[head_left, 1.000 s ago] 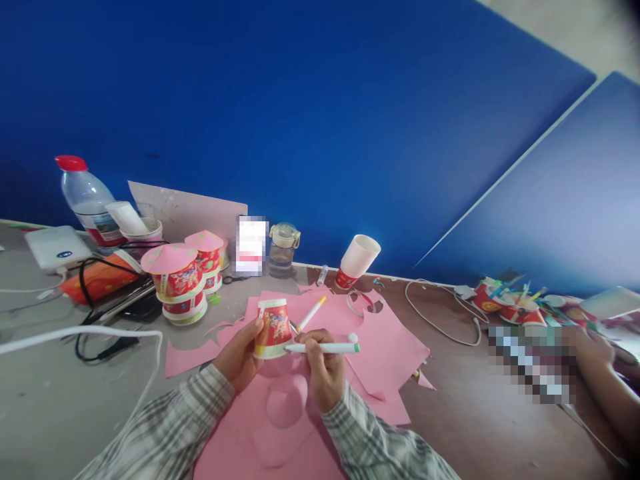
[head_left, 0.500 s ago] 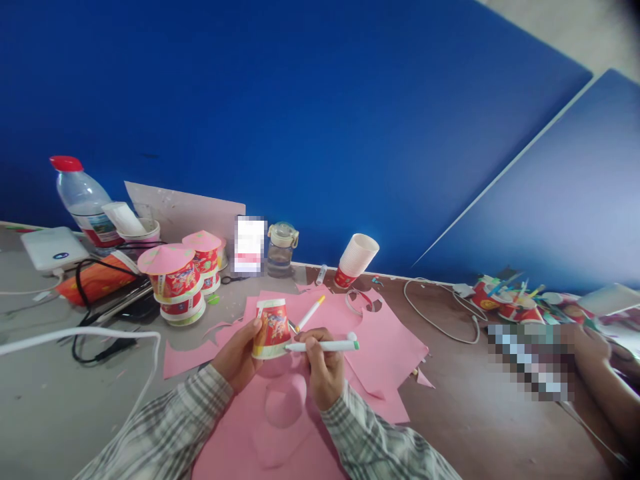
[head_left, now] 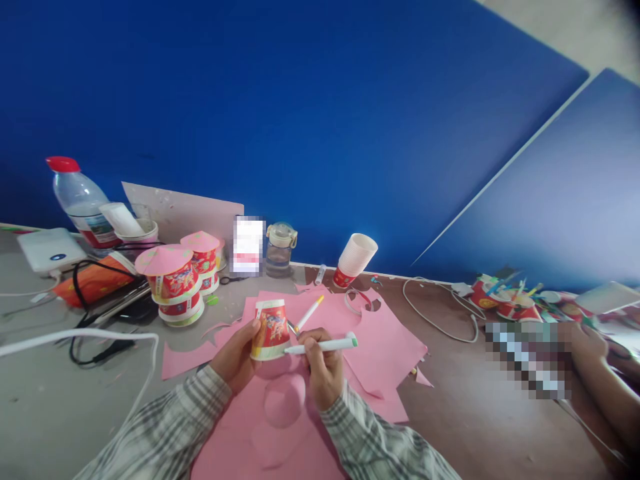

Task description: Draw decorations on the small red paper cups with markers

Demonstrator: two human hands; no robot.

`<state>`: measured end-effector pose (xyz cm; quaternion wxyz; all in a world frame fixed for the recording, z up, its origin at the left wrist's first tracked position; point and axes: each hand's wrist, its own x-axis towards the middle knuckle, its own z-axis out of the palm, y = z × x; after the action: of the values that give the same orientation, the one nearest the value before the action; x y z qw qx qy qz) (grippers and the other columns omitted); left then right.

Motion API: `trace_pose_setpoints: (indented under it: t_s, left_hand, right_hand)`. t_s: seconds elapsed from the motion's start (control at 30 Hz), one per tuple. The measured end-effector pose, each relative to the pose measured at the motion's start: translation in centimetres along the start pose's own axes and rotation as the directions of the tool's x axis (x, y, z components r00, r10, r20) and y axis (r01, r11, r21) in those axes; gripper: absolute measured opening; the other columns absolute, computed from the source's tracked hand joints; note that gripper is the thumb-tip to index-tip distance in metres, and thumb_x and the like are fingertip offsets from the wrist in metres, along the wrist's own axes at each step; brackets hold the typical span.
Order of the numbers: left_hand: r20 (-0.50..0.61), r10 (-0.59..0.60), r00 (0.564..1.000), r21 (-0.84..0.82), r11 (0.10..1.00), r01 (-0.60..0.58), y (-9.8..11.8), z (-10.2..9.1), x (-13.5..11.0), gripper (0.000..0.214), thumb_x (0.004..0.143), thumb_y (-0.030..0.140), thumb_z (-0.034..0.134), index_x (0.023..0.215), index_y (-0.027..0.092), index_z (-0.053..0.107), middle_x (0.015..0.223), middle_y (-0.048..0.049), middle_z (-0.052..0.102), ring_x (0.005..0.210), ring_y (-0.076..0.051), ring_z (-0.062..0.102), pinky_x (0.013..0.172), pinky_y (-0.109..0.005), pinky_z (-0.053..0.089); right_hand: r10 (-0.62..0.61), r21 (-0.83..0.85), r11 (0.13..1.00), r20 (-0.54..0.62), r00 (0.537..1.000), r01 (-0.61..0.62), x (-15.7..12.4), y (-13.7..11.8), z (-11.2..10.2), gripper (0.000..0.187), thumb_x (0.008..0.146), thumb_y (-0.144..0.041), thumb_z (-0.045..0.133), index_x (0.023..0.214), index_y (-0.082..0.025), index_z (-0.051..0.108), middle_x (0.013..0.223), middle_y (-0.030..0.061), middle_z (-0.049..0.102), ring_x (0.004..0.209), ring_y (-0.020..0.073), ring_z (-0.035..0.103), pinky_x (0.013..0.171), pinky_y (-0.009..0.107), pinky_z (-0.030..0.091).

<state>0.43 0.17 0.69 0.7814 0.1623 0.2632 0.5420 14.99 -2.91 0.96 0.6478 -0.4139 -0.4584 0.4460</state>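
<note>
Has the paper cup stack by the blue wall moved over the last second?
No. The paper cup stack keeps its place to the right of the clear jar; only the whole view has shifted slightly.

Blue partition panels (head_left: 300, 120) back a grey-and-brown tabletop (head_left: 450, 413).

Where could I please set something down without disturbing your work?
The brown tabletop looks mostly bare right of your right sleeve, short of the co-worker's forearm; so does the grey tabletop below the white cable. It's crowded on the pink paper around your cup, and at back left, among the roofed cups and bottle.
</note>
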Motion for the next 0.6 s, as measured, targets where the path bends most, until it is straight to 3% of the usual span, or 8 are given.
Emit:
trace_pose_setpoints:
  t_s: [0.13,0.4,0.6]
  left_hand:
    - [-0.015,-0.018,1.000,-0.006,1.000,0.018,0.04,0.05,-0.07,0.026,0.065,0.026,0.054,0.082,0.009,0.065,0.073,-0.0185,0.073,0.074,-0.035,0.062,0.065,-0.045,0.050]
    - [-0.043,-0.012,0.999,-0.020,1.000,0.011,0.03,0.15,-0.12,0.025,0.066,0.026,0.053,0.080,0.009,0.065,0.072,-0.0183,0.073,0.072,-0.034,0.063,0.063,-0.043,0.051]
    - [-0.012,-0.035,0.999,-0.031,0.999,0.035,0.04,0.07,-0.10,0.028,0.066,0.027,0.053,0.083,0.008,0.064,0.076,-0.0190,0.072,0.077,-0.035,0.061,0.069,-0.045,0.049]
  right_hand:
    - [-0.018,0.028,0.999,-0.048,0.999,0.019,0.21,-0.48,0.22,0.027,0.074,-0.040,0.055,0.061,-0.017,0.060,0.037,-0.0078,0.041,0.031,0.0079,0.029,0.033,0.017,0.025]
    - [0.016,0.034,0.999,0.001,1.000,-0.016,0.04,-0.78,0.26,0.026,0.072,-0.039,0.057,0.057,-0.017,0.059,0.037,-0.0083,0.040,0.032,0.0077,0.028,0.034,0.018,0.024]
    - [-0.015,0.059,0.998,-0.063,0.998,0.019,0.33,-0.81,0.23,0.028,0.073,-0.041,0.055,0.059,-0.017,0.060,0.036,-0.0081,0.041,0.032,0.0078,0.029,0.034,0.018,0.025]
